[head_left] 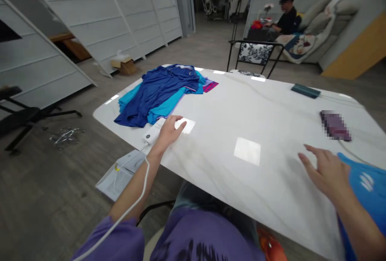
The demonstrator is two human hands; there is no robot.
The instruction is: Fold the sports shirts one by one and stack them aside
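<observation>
While left hand and right hand flank broad white tabletop (fingers spread), shirts near far-left edge.

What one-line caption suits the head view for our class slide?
Left hand near piled clothes, right hand beside a blue garment, over a white table.

An indoor room, seemingly an office or studio: tall white panels at eleven o'clock, a black wheeled chair at nine, pale office chairs far off at twelve, a cushioned sofa at two, a marble-patterned tabletop centrally.
</observation>
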